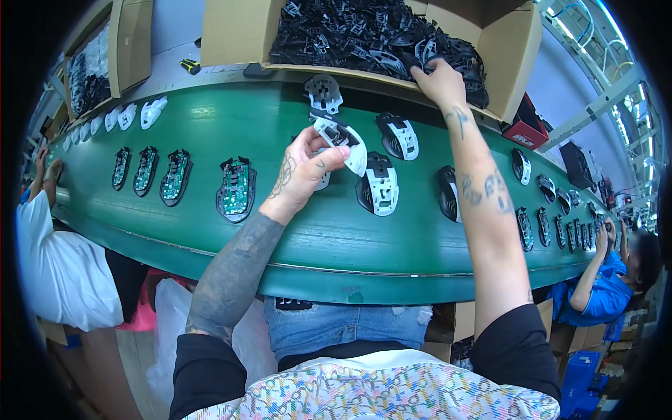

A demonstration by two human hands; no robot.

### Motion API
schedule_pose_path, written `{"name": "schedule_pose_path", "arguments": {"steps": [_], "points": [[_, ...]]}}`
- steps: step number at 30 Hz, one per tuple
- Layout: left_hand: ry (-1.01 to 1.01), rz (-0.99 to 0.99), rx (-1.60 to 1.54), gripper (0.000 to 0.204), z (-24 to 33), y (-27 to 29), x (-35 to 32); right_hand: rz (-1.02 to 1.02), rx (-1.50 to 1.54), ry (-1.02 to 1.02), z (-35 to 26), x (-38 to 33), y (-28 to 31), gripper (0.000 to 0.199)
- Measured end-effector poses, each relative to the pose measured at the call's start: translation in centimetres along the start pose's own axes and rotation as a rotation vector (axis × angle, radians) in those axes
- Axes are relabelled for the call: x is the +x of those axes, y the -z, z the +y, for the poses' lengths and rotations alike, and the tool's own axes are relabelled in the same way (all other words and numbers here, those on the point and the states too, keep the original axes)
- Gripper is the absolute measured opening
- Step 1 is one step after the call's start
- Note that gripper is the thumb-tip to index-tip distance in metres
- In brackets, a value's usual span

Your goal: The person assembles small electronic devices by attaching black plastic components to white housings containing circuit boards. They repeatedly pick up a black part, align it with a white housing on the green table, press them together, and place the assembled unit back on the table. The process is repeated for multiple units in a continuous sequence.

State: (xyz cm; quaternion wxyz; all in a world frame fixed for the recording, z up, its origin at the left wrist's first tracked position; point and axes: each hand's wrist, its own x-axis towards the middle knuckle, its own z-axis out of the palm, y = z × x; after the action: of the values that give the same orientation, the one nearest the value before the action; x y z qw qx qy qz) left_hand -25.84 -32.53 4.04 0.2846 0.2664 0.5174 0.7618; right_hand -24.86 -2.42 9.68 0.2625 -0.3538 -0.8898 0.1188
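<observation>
My left hand (308, 168) is closed around a white-and-black computer mouse shell (355, 152), held tilted above the green belt. My right hand (439, 78) reaches over the edge of a cardboard box (514, 59), its fingers curled down among black plastic parts (336, 42). What they grip there is hidden. Just beyond my left hand lies a grey-and-black shell (323, 91). Between my hands, more mouse shells lie on the belt: a white-topped one (380, 185) and a black-and-white one (400, 136). Another shell (448, 192) is partly covered by my right forearm.
Left on the green belt (280, 245) are several mouse bases with green circuit boards (236, 189) and white shells (152, 112). A yellow-black cutter (190, 66) lies behind. Assembled rows (525, 227) run rightward. Co-workers sit left (70, 273) and right (595, 283).
</observation>
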Motion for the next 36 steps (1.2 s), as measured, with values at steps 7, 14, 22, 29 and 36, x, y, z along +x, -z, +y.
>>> {"name": "schedule_pose_path", "arguments": {"steps": [7, 14, 22, 29, 36], "points": [[0.033, 0.006, -0.140, 0.053, -0.5, 1.2, 0.1, -0.129, 0.202, -0.086, 1.0, -0.9, 4.4, 0.044], [-0.023, -0.013, -0.068, 0.051, -0.2, 0.4, 0.1, -0.302, 1.089, 0.085, 5.5, -9.2, 5.1, 0.027], [0.047, 0.033, -0.019, 0.059, -0.2, 0.2, -0.3, -0.523, 1.248, 0.257, 2.5, -17.6, 5.6, 0.033], [0.019, 0.021, 0.110, 0.066, -0.4, -1.0, -0.9, -0.592, 1.383, 0.221, 2.0, -18.6, 4.7, 0.012], [0.057, -0.064, 0.302, 0.070, -0.2, -1.5, -1.4, -0.626, 1.330, 0.270, 0.6, -19.5, 4.1, 0.020]]}}
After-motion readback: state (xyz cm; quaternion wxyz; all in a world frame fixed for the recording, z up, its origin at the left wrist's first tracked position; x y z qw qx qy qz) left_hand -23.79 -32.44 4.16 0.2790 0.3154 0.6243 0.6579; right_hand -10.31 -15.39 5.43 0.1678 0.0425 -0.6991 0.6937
